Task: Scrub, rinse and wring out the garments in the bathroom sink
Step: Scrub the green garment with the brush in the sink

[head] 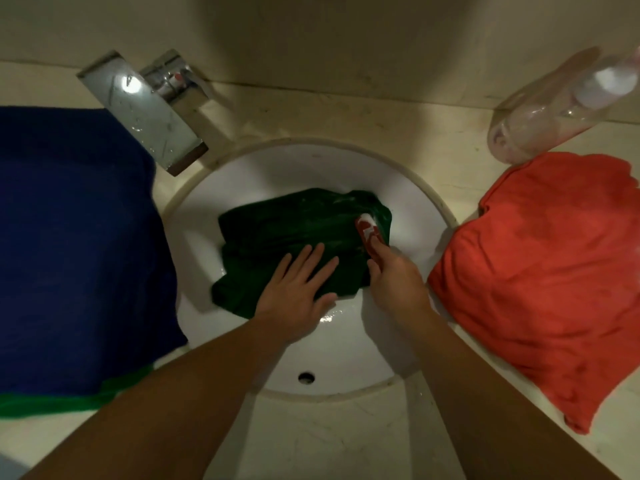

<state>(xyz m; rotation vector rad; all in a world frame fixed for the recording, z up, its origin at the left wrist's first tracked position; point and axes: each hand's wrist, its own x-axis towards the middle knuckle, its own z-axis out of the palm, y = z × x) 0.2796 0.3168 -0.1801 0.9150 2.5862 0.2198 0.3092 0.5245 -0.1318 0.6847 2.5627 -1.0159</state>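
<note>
**Green garment in basin, left hand flat on it, right hand on scrubber**

- Sink [311,355]: round white basin, centre of the frame, set in a pale stone countertop [329,445]. Small round hole [306,377] in the basin wall at lower centre.
- Dark green garment [294,230]: bunched in the basin, centre of the frame, wet-looking with pale streaks across the top. It lies wholly inside the sink.
- Left hand [298,289]: palm down on the near edge of the green garment, fingers straight and spread, pressing flat. No pinch or curl.
- Right hand [394,275]: just right of the left hand, fingers curled round a red-and-white object [369,230]. The object's far end lies on the right part of the green garment. Can't tell whether it's a brush or a soap bar.
- Blue garment [79,244]: big pile on the counter, left of the frame, with its edge hanging over the basin rim. A bright green cloth [69,403] shows under its lower edge.
- Orange-red garment [540,268]: heaped on the counter, right of the frame, touching the basin rim.
- Clear plastic bottle [540,112]: upper right, tilted, blurred, its base just above the orange-red garment.
- Chrome faucet [145,109]: upper left, with its flat spout reaching over the basin rim. No water visible from it.
</note>
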